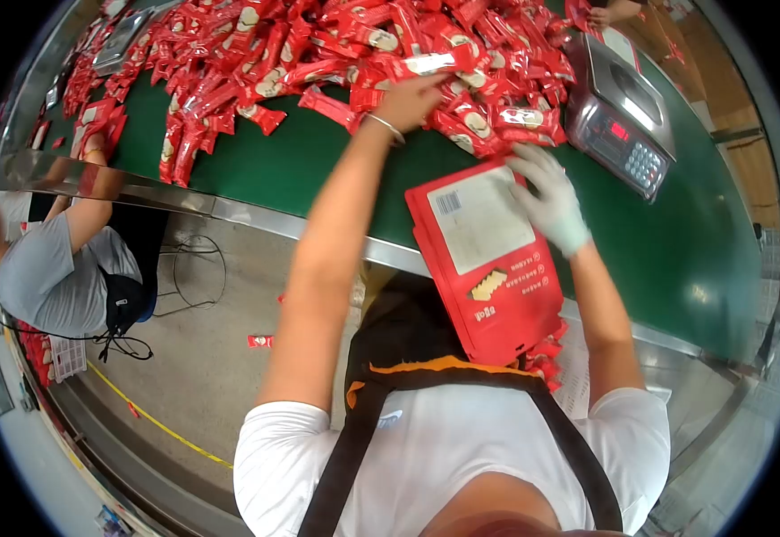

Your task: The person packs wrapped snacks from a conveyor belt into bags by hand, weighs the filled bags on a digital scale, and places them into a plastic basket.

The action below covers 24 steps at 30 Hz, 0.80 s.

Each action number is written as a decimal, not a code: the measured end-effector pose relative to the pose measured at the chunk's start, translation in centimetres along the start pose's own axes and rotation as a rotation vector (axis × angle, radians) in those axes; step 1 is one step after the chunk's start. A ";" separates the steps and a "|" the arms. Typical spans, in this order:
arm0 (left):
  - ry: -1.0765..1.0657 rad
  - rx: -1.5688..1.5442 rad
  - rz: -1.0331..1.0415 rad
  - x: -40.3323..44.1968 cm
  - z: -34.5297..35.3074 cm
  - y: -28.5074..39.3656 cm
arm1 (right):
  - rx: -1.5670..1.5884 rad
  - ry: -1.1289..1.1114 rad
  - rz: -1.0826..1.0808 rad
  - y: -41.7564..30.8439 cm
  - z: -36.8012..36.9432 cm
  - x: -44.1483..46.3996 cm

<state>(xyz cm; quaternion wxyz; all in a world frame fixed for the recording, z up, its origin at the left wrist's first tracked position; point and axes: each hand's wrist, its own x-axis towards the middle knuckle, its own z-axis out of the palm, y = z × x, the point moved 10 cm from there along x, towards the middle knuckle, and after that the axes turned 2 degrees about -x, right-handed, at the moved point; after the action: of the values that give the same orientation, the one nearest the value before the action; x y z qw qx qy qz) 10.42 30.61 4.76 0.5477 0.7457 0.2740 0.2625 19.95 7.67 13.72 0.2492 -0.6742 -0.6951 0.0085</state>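
Observation:
My left hand (411, 101), bare with a bracelet at the wrist, reaches over the heap of red snack packets (318, 67). Its index finger is stretched out against the packets, and nothing visible is held. On my right hand (546, 199) is a pale glove; its fingers and thumb grip the top corner of a red packaging bag (497, 300). The bag has a cream panel with a barcode and a picture of snack pieces. It lies slanted across the table's front edge, its lower end near my apron. Its inside is hidden.
A digital scale (618, 125) with a lit red display stands right on the green table (703, 268). Another person (59, 259) sits at left, and a co-worker's hand (609, 16) shows at the far side. A packet (260, 341) lies on the floor.

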 end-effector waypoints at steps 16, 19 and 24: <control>0.047 0.977 0.189 -14.9 -1.9 2.9 | -0.143 -0.337 0.300 -4.3 3.5 -17.9; 0.058 0.953 0.171 -13.9 -0.2 0.7 | -0.078 -0.180 0.231 -4.0 -4.0 -17.3; 0.043 1.018 0.234 -7.8 5.2 -0.7 | -0.004 -0.248 -0.054 -9.2 -5.0 -17.6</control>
<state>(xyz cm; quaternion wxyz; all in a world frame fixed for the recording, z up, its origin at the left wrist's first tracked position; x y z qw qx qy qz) 8.38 21.88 2.00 0.0772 0.9375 0.2931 0.1708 12.63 -11.33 15.42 0.1603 -0.6497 -0.7384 0.0836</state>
